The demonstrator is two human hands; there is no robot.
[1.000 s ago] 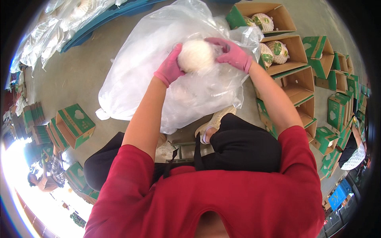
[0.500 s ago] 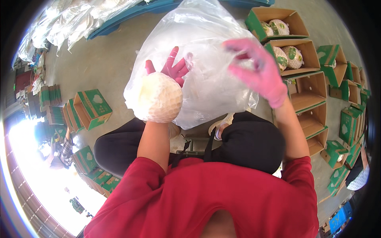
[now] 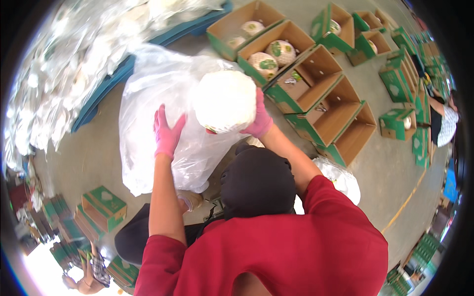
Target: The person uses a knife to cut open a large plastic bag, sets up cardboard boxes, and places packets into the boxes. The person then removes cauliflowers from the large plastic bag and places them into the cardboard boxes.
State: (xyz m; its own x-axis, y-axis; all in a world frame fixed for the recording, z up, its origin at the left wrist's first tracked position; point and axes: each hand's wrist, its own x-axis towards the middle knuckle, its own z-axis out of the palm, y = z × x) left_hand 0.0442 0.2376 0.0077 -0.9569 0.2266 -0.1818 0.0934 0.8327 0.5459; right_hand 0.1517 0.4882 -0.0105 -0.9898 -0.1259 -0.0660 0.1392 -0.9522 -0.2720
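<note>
My right hand (image 3: 259,120), in a pink glove, grips the right side of a round, melon-sized fruit (image 3: 224,101) wrapped in white foam netting. A little green shows at the fruit's lower edge. To its left, my pink-gloved left hand (image 3: 168,132) is raised with fingers spread and nothing in it, apart from the fruit. Beneath both hands spreads a large clear plastic bag (image 3: 143,158). Cardboard boxes with green outsides stand right of the fruit; one box (image 3: 241,60) holds foam-netted fruits (image 3: 263,66) with green labels.
A blue pallet edge (image 3: 94,101) borders a heap of clear plastic packaging (image 3: 59,69) at far left. Three boxes without fruit, including one (image 3: 306,79), line my right. A white plastic bag (image 3: 340,180) lies by my right knee. Other people (image 3: 444,121) are at the right and lower left.
My view has swung right. The netted round shape at my left wrist is gone from there, and a netted fruit is in my right hand. My left hand is now free.
</note>
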